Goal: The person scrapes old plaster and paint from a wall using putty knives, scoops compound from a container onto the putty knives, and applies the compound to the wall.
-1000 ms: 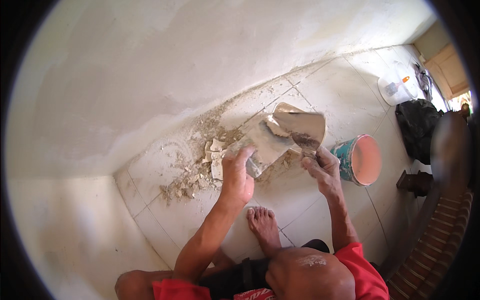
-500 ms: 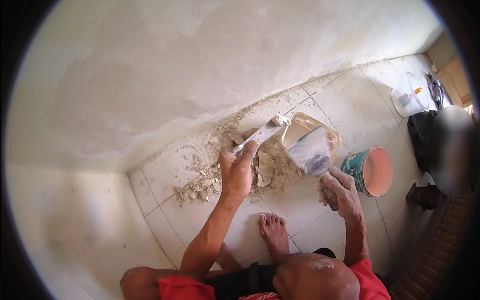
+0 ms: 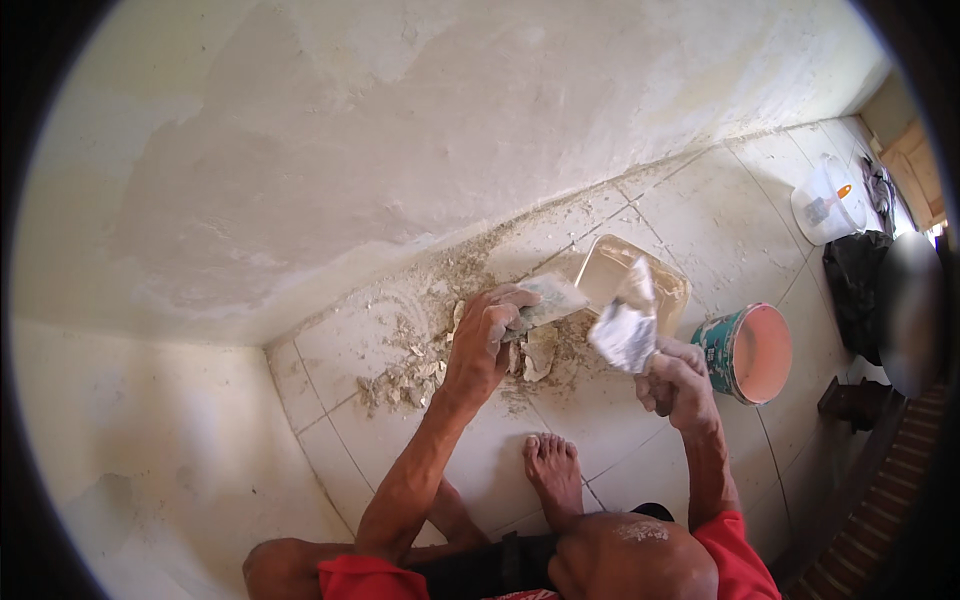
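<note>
Gripping a flat scraper blade (image 3: 548, 300), the left hand (image 3: 483, 340) is clenched around its handle end, the blade pointing right over the crumbled plaster debris (image 3: 420, 360) on the tiled floor (image 3: 700, 210) at the foot of the wall (image 3: 400, 130). The right hand (image 3: 675, 380) grasps a plaster-smeared trowel (image 3: 625, 325), tilted up just in front of a shallow tan tray (image 3: 615, 265). To the right stands a teal bucket (image 3: 745, 352) with a pinkish inside. Far right, a white tub (image 3: 828, 200) sits beside a black bag (image 3: 855, 290). A bare foot (image 3: 552, 475) rests near.
</note>
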`<state>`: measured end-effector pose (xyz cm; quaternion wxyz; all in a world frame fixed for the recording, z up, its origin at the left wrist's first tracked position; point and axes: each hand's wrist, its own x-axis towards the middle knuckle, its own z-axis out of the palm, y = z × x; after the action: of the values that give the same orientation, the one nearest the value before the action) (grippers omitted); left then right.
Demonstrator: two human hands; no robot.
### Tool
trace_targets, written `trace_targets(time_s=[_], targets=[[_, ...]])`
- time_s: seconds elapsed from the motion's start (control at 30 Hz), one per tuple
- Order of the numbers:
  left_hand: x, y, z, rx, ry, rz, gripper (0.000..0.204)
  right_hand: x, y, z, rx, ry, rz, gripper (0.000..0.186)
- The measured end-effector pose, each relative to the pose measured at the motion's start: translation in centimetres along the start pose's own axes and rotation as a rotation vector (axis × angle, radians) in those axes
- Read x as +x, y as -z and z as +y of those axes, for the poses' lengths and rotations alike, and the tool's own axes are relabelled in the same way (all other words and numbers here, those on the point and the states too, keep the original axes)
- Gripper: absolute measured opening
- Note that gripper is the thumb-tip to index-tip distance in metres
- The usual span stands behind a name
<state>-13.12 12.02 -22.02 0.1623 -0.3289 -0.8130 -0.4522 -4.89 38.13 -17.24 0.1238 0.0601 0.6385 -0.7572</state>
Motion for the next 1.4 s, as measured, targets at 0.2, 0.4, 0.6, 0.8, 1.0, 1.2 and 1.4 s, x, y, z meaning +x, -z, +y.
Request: trace_targets(time_s=[0.2, 0.4, 0.6, 0.8, 1.0, 1.2, 1.4], targets=[[-1.7, -1.2, -0.4, -0.702, 0.794, 0.243, 0.027, 2.5, 1.3, 0.5, -0.242, 0.321, 0.1, 0.025], [0.5, -0.5, 1.8, -1.282, 0.951, 0.358, 0.054, 4.3, 0.3, 2.3, -0.786, 0.641, 0.148, 0.047], [0.8, 1.1, 3.1, -1.277, 0.926, 0.494, 0.056, 4.5, 1.0, 4.6, -1.054, 0.516, 0.25, 0.043], [1.0, 0.6, 2.8, -0.933, 0.853, 0.639, 0.045, 1.3, 0.3, -0.6, -1.191, 0.457, 0.326, 0.053], [1.1, 0.8, 3.3, -0.817, 0.841, 0.624, 0.048, 0.8, -2.8, -5.1, -1.515, 0.583, 0.255, 0.062], [1.3, 2.0, 3.1, -0.641, 0.769, 0.482, 0.04, 1.4, -4.5, -6.1, -1.71, 0.502, 0.218, 0.056], [2.6, 6.3, 2.6, -0.64, 0.69, 0.721, 0.024, 2.3, -0.6, -3.0, -1.336, 0.281, 0.122, 0.05]])
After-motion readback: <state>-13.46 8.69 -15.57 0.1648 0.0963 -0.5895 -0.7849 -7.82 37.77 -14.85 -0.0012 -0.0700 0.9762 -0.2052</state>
